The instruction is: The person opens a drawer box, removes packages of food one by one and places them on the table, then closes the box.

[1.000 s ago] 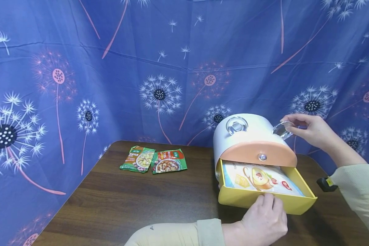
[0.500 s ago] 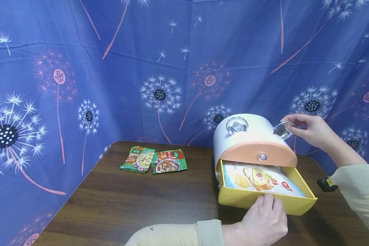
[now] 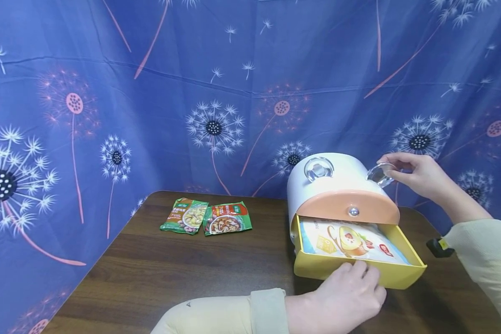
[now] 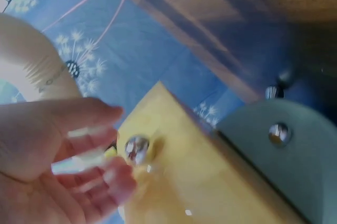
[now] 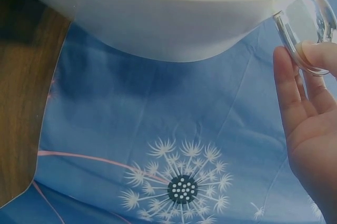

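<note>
At the table's right side is a white rounded box [image 3: 344, 171] with a peach upper front [image 3: 338, 204] and two clear round ear-like pieces on top. Its yellow drawer [image 3: 317, 266] is pulled out, holding a white and blue food packet [image 3: 348, 239]. My left hand [image 3: 338, 294] is at the drawer front; in the left wrist view, its thumb and fingers stand apart just beside the silver drawer knob [image 4: 138, 149], not closed on it. My right hand [image 3: 423, 176] pinches the right clear ear piece [image 3: 377, 175] between thumb and fingers.
Two small green food packets, one with orange [image 3: 185, 215] and one with red [image 3: 227, 218], lie on the brown wooden table [image 3: 217, 264] to the left. A blue dandelion-print cloth [image 3: 171, 116] hangs behind. The right wrist carries a black strap device [image 3: 439, 247].
My left hand has loosened from the drawer knob and shifted slightly left. The right hand keeps hold of the ear piece. The head view has turned a little; the drawer's opening looks unchanged.
</note>
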The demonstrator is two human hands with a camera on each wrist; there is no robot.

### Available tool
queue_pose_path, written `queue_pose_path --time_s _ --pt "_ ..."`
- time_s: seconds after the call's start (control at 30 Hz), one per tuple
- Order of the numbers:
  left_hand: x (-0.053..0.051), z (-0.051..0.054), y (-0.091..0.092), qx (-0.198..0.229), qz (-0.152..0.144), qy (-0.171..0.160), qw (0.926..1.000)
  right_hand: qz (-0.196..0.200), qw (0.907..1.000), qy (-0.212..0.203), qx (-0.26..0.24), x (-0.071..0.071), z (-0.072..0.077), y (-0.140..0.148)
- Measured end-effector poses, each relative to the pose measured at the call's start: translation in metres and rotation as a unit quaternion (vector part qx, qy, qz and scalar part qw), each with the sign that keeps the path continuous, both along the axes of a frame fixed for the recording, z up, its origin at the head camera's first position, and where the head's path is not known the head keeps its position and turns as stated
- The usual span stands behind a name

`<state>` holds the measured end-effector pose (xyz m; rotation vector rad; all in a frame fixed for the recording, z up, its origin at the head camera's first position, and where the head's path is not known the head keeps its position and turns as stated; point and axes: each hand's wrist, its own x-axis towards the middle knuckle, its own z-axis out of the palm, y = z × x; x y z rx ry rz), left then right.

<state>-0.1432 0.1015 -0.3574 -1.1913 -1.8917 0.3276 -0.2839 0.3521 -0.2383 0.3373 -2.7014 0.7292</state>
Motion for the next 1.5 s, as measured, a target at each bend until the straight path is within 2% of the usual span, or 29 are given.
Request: queue_pose_path --time_s 0.07,0.13,0.2,0.37,0.5,0.6,0.7,0.8,1.0,1.2,1.33,1.5 --pt "0.001 0.008 -0.006 -0.03 -0.015 -0.022 0.9992 0.0 1.0 0.001 -0.001 0.0 0.001 0.0" --pt "0.002 0.017 -0.011 -0.041 -0.035 -0.036 0.9979 -0.001 1.0 0.002 0.0 0.0 0.001 -0.001" --pt "0.001 0.024 -0.014 -0.032 -0.052 -0.036 0.9975 -0.001 1.0 0.003 0.002 0.0 0.001 -0.001" --pt "-0.006 0.04 -0.019 0.0 -0.065 -0.018 0.9977 0.003 1.0 0.004 0.003 -0.001 0.002 -0.001" --pt "-0.017 0.054 -0.025 -0.018 -0.068 -0.024 0.9972 0.006 1.0 0.0 0.001 -0.001 0.002 0.0" --pt "-0.024 0.068 -0.031 -0.047 -0.058 -0.059 0.9954 0.007 1.0 0.003 0.002 -0.002 0.001 0.0" --pt "-0.034 0.08 -0.035 -0.079 -0.036 -0.087 0.9924 0.008 0.9999 0.011 0.005 -0.003 0.001 0.0" --pt "-0.044 0.087 -0.037 -0.111 -0.016 -0.101 0.9885 0.008 0.9998 0.015 0.01 -0.003 0.001 0.001" --pt "-0.061 0.093 -0.036 -0.18 0.008 -0.151 0.972 0.007 1.0 -0.002 0.004 -0.001 0.001 0.001" --pt "-0.075 0.093 -0.034 -0.211 -0.02 -0.181 0.9605 0.008 0.9999 -0.011 -0.002 -0.001 0.001 0.001" --pt "-0.079 0.095 -0.032 -0.234 -0.029 -0.197 0.9516 0.008 0.9999 -0.015 -0.002 -0.001 0.001 0.001" --pt "-0.08 0.096 -0.025 -0.249 -0.018 -0.228 0.941 0.009 0.9999 -0.014 -0.002 -0.001 0.002 0.002"
